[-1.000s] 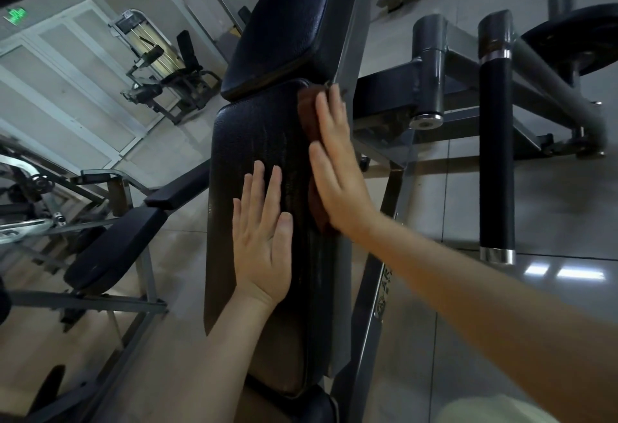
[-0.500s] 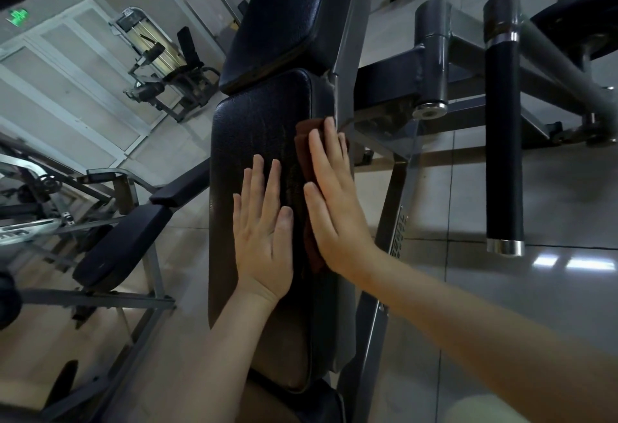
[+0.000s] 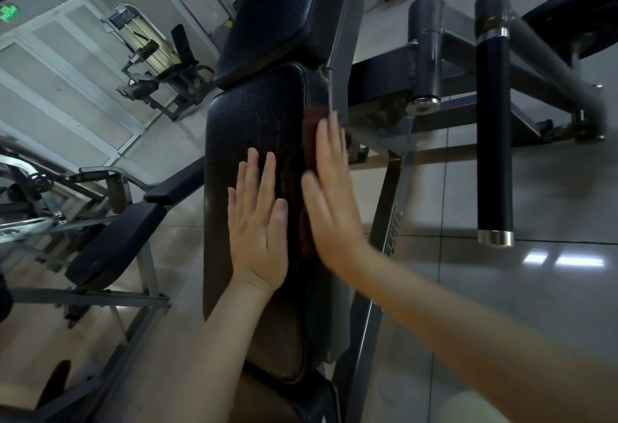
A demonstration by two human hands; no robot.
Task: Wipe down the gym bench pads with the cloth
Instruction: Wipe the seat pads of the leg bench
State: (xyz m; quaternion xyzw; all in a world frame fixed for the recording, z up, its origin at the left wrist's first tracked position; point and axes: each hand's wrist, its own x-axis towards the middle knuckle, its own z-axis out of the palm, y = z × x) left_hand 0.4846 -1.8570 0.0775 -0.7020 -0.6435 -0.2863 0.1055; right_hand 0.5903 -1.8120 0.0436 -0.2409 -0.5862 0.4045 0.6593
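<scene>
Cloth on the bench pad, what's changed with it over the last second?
The right hand, pressing the brown cloth flat against the right edge of the back pad, slid from the seam below the upper pad down toward the person, cloth with it. The left hand stayed flat on the pad; nothing grasped or released.

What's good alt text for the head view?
The right hand presses a brown cloth flat against the right edge of a long black bench pad, with the left hand flat on the pad beside it. A second black pad sits above.
</scene>
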